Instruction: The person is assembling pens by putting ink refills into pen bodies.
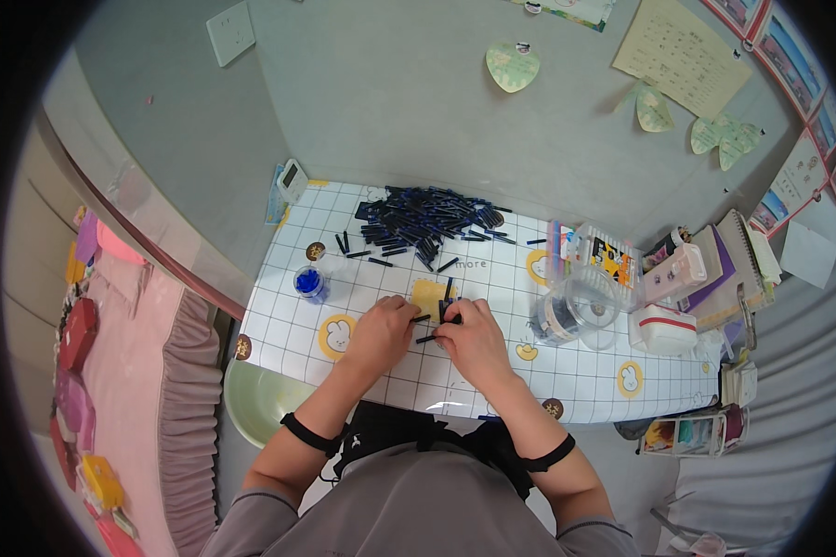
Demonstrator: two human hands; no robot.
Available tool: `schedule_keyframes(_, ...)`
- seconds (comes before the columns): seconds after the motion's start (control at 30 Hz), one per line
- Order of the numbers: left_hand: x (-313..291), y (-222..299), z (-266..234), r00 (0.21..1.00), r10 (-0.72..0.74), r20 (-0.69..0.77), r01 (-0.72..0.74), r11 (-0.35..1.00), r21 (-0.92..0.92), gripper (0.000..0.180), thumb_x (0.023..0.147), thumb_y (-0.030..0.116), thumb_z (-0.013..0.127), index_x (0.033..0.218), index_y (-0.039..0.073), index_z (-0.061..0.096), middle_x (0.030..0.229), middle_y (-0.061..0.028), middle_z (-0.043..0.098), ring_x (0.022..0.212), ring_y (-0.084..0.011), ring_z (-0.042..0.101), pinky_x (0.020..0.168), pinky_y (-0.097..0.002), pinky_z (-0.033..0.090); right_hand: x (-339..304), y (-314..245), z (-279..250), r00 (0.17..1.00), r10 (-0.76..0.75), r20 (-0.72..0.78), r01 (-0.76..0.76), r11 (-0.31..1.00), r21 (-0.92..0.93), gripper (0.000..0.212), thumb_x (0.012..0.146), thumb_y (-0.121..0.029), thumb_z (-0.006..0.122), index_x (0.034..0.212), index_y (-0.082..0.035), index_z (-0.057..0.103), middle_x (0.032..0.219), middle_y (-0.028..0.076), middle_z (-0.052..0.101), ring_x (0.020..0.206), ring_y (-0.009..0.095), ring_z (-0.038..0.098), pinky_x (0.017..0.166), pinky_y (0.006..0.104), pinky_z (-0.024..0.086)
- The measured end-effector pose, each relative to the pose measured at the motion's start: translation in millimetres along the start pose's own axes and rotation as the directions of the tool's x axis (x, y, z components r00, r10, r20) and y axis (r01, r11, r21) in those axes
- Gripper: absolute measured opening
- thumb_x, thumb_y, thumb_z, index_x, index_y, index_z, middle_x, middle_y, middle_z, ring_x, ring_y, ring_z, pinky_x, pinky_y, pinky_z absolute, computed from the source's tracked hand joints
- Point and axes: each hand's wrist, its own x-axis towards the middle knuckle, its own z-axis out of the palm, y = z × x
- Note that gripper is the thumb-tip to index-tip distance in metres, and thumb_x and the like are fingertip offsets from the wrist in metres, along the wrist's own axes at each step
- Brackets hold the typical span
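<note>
My left hand (386, 330) is closed in a pinch on a short dark tube (422, 318) that looks like a pen ink cartridge. Close beside it, my right hand (476, 342) has its fingers curled round one or more similar dark tubes, partly hidden by the fingers. Another tube (425, 339) lies just by the right fingertips. A few more tubes (449, 288) are on the table beyond that hand. Farther back is a large heap of dark tubes (427, 215) with blue showing among them. Left of my hands stands a small clear jar (311, 286) with bright blue pieces inside.
The table (567, 381) has a white grid cover with cartoon prints. A large clear container (571, 311) lies on the right, near a clear box, a white-and-red case (667, 330) and notebooks. A small white clock (292, 181) stands at the back left; a green basin (255, 404) sits below.
</note>
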Motion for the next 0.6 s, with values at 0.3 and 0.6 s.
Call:
schedule_keyframes(0.3,-4.2,24.1,-7.2,0.997,0.039,0.071,-0.039,0.999,-0.005,0.016,0.088,0.008,0.082,0.101,0.002,0.080,0.098,-0.0158,0.071,0.094,-0.0384,0.072,0.083,-0.0467,0.060,-0.9,5.5,-18.7,0.993,0.104,-0.063,-0.095,0.987,0.128,0.039,0.079,-0.008,0.093,0.114,-0.007,0.076,0.114,0.009,0.064,0.105,0.032,0.063,0.089,0.0433,0.057)
schedule_keyframes(0.6,2.4,18.7,-4.4,0.991,-0.027,0.131,0.030,0.999,-0.021,0.023,0.083,0.006,0.088,0.104,0.002,0.078,0.097,-0.0150,0.075,0.094,-0.0383,0.074,0.084,-0.0462,0.060,-2.2,22.8,-19.1,0.963,0.270,0.014,-0.266,0.936,0.229,0.029,0.089,0.005,0.079,0.116,-0.003,0.075,0.120,0.013,0.065,0.107,0.035,0.066,0.095,0.0424,0.056)
